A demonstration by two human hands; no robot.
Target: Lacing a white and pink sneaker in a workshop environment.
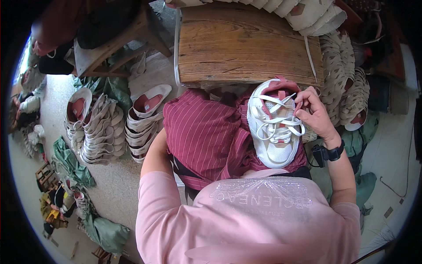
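Note:
A white sneaker with red-pink lining and trim rests on my lap, its toe toward my body. White shoelaces cross its front, with loose loops over the sides. At the upper right edge of the shoe opening, my right hand has thumb and fingers closed on the sneaker's rim; whether a lace is pinched there too is unclear. A black band with a small box circles my right wrist. My left forearm passes down beside my left thigh, and the left hand is hidden behind the striped red cloth.
Ahead stands a wooden bench with a row of pale shoe uppers along its far edge. Nested shoe uppers stand on the floor at left, and more uppers hang at right. A wooden stool is at upper left.

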